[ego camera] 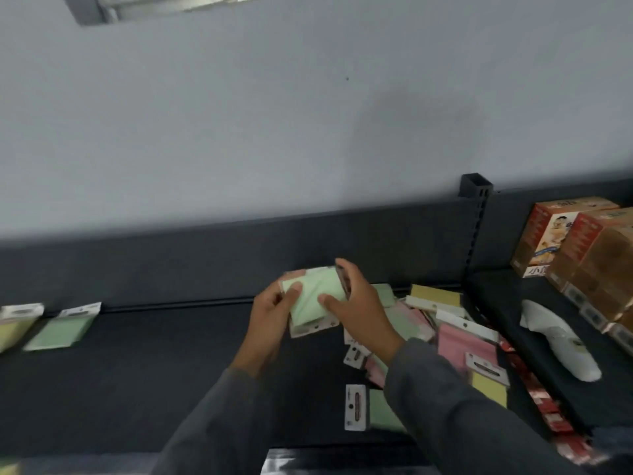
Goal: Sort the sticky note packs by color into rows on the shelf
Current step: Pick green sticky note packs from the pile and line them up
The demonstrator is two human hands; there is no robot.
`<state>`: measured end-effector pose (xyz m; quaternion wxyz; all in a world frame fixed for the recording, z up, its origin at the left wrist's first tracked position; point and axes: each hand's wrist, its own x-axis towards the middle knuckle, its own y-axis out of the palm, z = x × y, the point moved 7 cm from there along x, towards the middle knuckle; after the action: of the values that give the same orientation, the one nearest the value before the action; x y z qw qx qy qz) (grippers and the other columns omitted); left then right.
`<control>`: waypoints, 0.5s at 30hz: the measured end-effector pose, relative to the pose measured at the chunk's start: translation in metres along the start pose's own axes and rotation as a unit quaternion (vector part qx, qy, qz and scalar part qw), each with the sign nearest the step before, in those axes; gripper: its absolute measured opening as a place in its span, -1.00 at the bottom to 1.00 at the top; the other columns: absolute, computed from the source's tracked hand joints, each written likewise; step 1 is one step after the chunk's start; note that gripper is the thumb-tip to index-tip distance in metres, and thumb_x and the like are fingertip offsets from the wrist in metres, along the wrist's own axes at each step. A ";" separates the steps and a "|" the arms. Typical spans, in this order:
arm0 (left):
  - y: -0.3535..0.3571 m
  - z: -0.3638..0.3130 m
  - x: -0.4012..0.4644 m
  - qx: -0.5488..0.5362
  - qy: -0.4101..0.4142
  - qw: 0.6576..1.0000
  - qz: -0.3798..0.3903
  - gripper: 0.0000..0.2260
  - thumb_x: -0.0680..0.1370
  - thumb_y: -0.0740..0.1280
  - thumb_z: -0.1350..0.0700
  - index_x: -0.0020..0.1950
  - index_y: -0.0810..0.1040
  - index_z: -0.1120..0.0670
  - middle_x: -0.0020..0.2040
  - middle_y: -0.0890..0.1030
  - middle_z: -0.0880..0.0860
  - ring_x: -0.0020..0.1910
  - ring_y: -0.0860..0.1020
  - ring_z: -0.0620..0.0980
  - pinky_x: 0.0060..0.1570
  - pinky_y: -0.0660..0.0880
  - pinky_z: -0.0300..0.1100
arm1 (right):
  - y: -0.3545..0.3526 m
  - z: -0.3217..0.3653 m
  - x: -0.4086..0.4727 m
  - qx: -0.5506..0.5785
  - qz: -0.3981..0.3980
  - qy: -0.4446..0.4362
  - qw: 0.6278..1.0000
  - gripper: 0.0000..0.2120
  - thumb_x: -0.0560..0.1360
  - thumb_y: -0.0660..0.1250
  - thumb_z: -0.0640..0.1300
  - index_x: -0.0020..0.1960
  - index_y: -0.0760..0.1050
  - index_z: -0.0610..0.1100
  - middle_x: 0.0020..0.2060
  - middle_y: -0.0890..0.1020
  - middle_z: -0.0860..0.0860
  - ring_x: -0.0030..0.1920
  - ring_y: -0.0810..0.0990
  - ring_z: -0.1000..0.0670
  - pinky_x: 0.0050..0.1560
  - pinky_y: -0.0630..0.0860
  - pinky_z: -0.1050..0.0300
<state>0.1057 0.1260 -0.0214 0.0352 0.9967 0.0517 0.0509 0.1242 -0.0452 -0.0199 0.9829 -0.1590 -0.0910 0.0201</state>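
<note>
Both hands hold a small stack of green sticky note packs above the middle of the dark shelf. My left hand grips the stack's left edge with the thumb on top. My right hand wraps its right side, thumb on the green face. At the far left a single green pack lies flat beside a yellow pack. To the right lies a mixed heap of pink packs, yellow packs and green ones. Another green pack lies near the front edge, partly under my right sleeve.
Orange-brown cartons stand stacked on the neighbouring shelf section at the right, with a white handheld device lying in front of them. A dark upright post divides the two sections. A grey wall rises behind the shelf.
</note>
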 end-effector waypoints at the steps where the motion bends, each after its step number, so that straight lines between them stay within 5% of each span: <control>1: -0.010 -0.004 -0.005 -0.009 0.018 1.000 -0.008 -0.75 0.62 0.33 0.29 0.26 0.64 0.07 0.11 0.72 0.01 0.06 0.65 0.04 0.00 0.66 -0.01 | 0.005 0.002 0.000 0.018 -0.013 0.022 1.000 -0.34 0.44 0.51 -0.11 0.46 0.31 -0.03 0.19 0.55 0.02 0.17 0.57 0.03 0.17 0.54 0.11; 3: -0.032 -0.009 -0.015 -0.042 0.029 0.998 -0.026 -0.58 0.59 0.34 0.38 0.36 0.55 0.00 0.17 0.69 0.04 0.09 0.66 0.05 0.00 0.65 0.08 | 0.021 0.006 -0.002 0.055 -0.029 0.069 0.996 -0.48 0.41 0.55 -0.14 0.31 0.44 -0.10 0.04 0.62 0.03 0.01 0.62 0.02 -0.04 0.57 0.22; 7: -0.077 -0.010 -0.030 -0.038 0.021 0.997 -0.066 -0.40 0.52 0.38 0.44 0.41 0.47 -0.10 0.21 0.65 0.14 0.06 0.67 0.07 -0.06 0.65 0.12 | 0.061 0.010 -0.002 0.155 -0.037 0.108 0.981 -0.80 0.35 0.60 -0.09 -0.12 0.63 -0.13 -0.21 0.73 -0.05 -0.17 0.71 -0.03 -0.10 0.66 -0.05; 9: -0.101 -0.011 -0.036 0.002 0.009 0.998 -0.068 -0.43 0.46 0.44 0.44 0.35 0.54 -0.06 0.17 0.66 0.15 0.03 0.67 0.08 -0.11 0.66 0.05 | 0.081 0.019 -0.001 0.115 -0.035 0.076 0.990 -0.82 0.36 0.58 -0.10 -0.15 0.62 -0.12 -0.25 0.71 -0.01 -0.27 0.64 0.04 -0.18 0.59 0.00; 15: -0.216 -0.001 -0.071 0.079 -0.039 0.985 -0.149 -0.71 0.47 0.56 0.14 0.18 0.67 0.02 0.05 0.73 0.12 -0.10 0.68 -0.01 -0.08 0.65 0.06 | 0.183 0.068 -0.007 0.128 0.057 0.001 0.990 -0.89 0.49 0.47 -0.16 -0.03 0.58 -0.15 -0.12 0.71 -0.08 -0.09 0.69 -0.10 -0.08 0.61 -0.04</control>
<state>0.0136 0.3325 -0.0437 -0.0349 0.9787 0.2021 0.0021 0.1030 0.1492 -0.0155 0.9925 -0.0369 -0.0779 0.0871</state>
